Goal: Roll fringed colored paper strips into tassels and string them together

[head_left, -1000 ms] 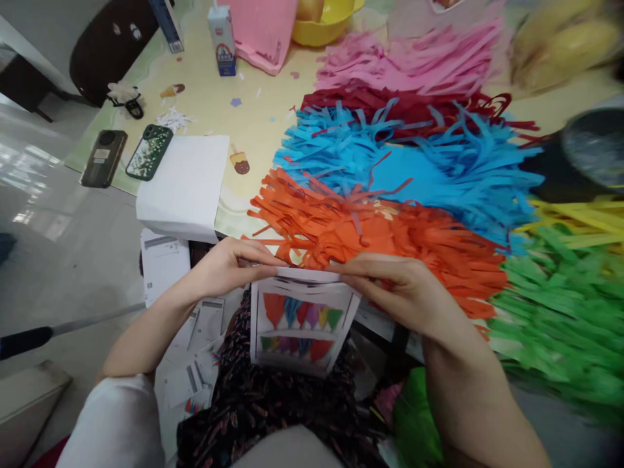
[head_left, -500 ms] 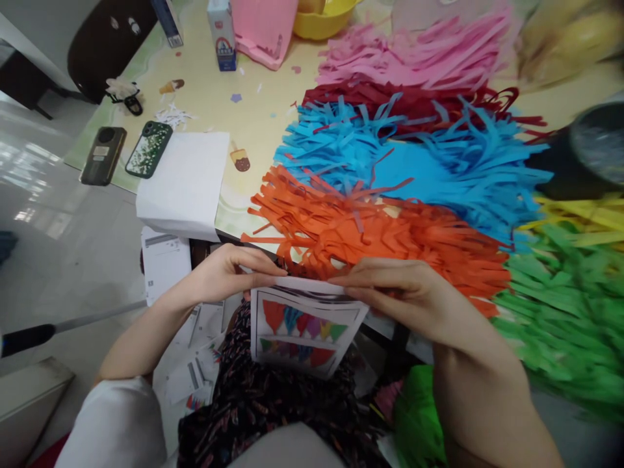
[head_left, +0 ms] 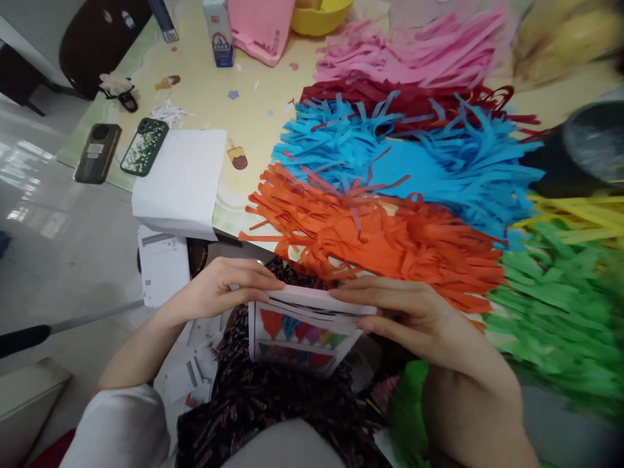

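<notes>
Over my lap I hold a white printed sheet [head_left: 295, 348] bearing a picture of colourful hanging flags or tassels. Its top edge is bent over into a narrow strip. My left hand [head_left: 234, 286] pinches the upper left corner between thumb and fingers. At the upper right, my right hand [head_left: 414, 309] is closed on the same edge, thumb in front and fingers along the top. Just beyond the sheet, orange fringed paper [head_left: 375, 240] lies at the table's edge, with blue fringed paper [head_left: 414, 169] behind it.
Dark red [head_left: 351, 97], pink [head_left: 414, 55], green [head_left: 550, 305] and yellow fringed paper [head_left: 580, 218] also cover the table. At left lie a white sheet [head_left: 182, 175] and two phones [head_left: 145, 146] [head_left: 98, 153]. A carton [head_left: 219, 36] stands farther back. More printed sheets [head_left: 166, 266] sit below the table edge.
My hands have lowered slightly toward me with the sheet. Its top strip is now bent farther over, and my right thumb has moved down the front.
</notes>
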Motion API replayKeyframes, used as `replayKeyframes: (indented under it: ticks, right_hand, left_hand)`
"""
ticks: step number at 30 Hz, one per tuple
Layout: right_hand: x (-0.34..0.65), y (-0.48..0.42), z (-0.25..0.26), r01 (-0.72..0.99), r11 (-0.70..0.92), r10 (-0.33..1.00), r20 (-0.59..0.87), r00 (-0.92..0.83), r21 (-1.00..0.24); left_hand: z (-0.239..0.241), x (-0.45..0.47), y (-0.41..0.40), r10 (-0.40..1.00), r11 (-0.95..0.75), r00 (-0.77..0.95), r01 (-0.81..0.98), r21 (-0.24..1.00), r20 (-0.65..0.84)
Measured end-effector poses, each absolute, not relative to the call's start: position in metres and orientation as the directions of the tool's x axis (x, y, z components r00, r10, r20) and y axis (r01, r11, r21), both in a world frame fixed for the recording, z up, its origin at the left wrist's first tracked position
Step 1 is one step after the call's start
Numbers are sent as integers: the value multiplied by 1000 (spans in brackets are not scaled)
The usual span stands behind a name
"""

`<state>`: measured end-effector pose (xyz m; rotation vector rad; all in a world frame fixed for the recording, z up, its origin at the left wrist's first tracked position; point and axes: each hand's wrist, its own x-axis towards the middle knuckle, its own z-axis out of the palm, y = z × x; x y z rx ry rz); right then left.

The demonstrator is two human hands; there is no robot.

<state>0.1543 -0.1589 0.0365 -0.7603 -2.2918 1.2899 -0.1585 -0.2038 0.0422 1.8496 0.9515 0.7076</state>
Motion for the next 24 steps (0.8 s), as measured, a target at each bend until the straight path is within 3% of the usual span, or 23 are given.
replayKeyframes:
  ticks: [8,18,24]
  right_hand:
    - [155,-172,31,284,430,665,88,-742,-857]
    - [126,-176,31,364,416,800,145,-582,-834]
    - [100,-171,39,237,447,779,244,-578,-863]
  left_hand:
    - [37,-163,-215,819,-357,561,338,871,118]
    - [35,-144,-215,927,-296,333,362,884,174]
    - [44,-141,-222,957,-279,187,400,873,220]
